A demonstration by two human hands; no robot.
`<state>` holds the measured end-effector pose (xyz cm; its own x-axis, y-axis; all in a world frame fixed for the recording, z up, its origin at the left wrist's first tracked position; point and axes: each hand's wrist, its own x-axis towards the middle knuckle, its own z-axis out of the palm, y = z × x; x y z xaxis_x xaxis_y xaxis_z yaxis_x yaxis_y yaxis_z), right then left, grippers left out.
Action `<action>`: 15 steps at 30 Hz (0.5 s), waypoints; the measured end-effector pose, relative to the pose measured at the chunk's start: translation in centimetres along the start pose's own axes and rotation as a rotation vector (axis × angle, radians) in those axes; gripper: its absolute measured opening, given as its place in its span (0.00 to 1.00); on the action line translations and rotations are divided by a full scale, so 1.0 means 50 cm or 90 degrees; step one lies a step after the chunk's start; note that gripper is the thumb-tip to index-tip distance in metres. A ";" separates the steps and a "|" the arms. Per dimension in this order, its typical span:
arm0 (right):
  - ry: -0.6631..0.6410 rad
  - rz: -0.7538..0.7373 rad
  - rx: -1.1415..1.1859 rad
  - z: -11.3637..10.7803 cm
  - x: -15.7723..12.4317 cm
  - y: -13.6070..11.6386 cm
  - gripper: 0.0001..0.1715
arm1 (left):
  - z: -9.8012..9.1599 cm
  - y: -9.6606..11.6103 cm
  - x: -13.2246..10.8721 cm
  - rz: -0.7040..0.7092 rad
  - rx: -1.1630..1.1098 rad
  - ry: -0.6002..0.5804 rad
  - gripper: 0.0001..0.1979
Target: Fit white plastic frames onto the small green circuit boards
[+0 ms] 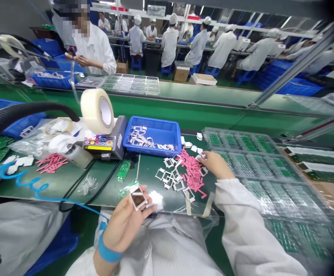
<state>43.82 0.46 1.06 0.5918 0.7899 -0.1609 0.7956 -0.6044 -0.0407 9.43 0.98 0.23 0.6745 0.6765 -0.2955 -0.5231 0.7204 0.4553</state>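
My left hand [125,222] is raised near my chest, fingers pinched on a small square white frame [138,198] with a dark centre. My right hand [216,164] reaches out over the green mat, fingers curled among a pile of pink strips [192,172] and loose white frames [171,177]; what the fingertips hold is hidden. A small green circuit board [123,171] lies on the mat left of the frames. A white wad [156,199] lies just beyond my left hand.
A blue bin [155,134] with white frames stands behind the pile. A tape roll [97,111] sits on a dispenser at left. Clear trays of green boards [241,153] fill the right. A neighbour's sleeve is at left; workers sit beyond the belt.
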 end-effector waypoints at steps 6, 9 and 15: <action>0.001 -0.012 -0.023 0.069 0.037 0.024 0.20 | 0.018 0.006 -0.006 0.086 0.069 0.037 0.14; 0.007 -0.049 -0.011 0.077 0.056 0.036 0.19 | 0.014 0.011 -0.005 0.066 0.042 0.026 0.15; 0.009 -0.108 0.000 0.082 0.089 0.062 0.20 | -0.014 0.007 -0.003 -0.042 -0.088 -0.040 0.16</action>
<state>48.40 1.65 -3.84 0.4511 0.8819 -0.1373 0.8842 -0.4625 -0.0652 8.78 1.23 -0.13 0.7391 0.6190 -0.2655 -0.5404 0.7803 0.3149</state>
